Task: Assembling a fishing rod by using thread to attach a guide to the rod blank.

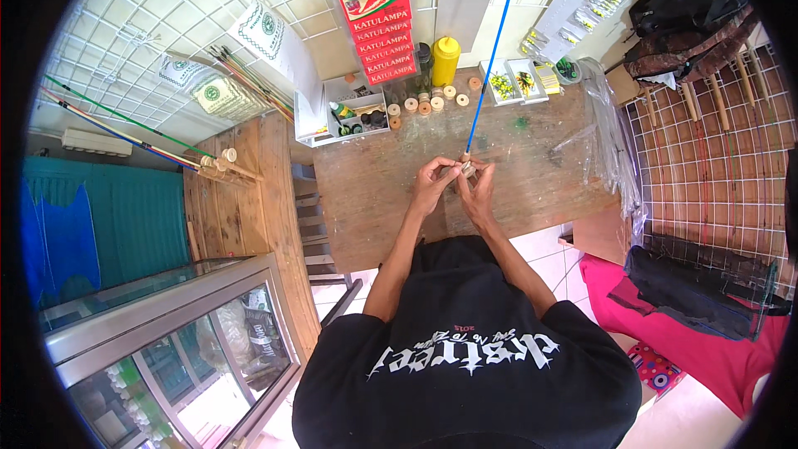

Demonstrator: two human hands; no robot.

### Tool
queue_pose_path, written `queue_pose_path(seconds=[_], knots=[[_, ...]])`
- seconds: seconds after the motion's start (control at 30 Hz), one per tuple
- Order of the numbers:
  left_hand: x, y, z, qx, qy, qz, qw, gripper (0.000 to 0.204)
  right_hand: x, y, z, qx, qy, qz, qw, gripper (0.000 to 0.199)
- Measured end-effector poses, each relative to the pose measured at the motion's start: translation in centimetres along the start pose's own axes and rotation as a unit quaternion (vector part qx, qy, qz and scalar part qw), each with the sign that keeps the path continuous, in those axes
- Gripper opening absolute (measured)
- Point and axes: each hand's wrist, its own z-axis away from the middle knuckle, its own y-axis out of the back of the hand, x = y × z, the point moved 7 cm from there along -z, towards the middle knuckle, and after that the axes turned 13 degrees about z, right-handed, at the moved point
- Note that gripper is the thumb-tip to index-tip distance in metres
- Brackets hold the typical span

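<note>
A thin blue rod (pixel 492 54) runs from the top of the picture down to my hands over the wooden worktable (pixel 549 175). Its lower end carries a small tan wooden piece (pixel 467 168). My left hand (pixel 434 185) pinches that piece from the left. My right hand (pixel 480 193) grips it from the right, fingers curled around the rod's base. Both hands touch each other above the table's middle.
Several wooden spools (pixel 424 102), a yellow bottle (pixel 445 60) and white trays of small parts (pixel 353 112) line the table's back. Clear plastic sheet (pixel 611 141) lies right. More rods (pixel 150 137) lean left, a glass cabinet (pixel 183 341) stands lower left, bags (pixel 690 8) hang upper right.
</note>
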Motion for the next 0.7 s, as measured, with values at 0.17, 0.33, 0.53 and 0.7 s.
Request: queue_pose_path(seconds=[0.17, 0.33, 0.53, 0.7], knots=[[-0.8, 0.4, 0.3, 0.035, -0.017, 0.029, 0.999, 0.011, 0.7, 0.0, 0.0, 0.011, 0.006, 0.004, 1.0, 0.031], [-1.3, 0.4, 0.9, 0.068, -0.058, -0.021, 0.996, 0.008, 0.8, 0.0, 0.2, 0.019, -0.018, -0.037, 0.999, 0.031], [-0.4, -1.0, 1.8, 0.049, -0.155, -0.117, 0.98, 0.014, 0.5, 0.0, 0.3, 0.026, -0.001, -0.039, 0.999, 0.029], [1.3, -2.2, 3.2, 0.093, -0.18, -0.198, 0.959, 0.017, 0.8, 0.1, 0.7, 0.006, -0.005, 0.035, 0.999, 0.03]])
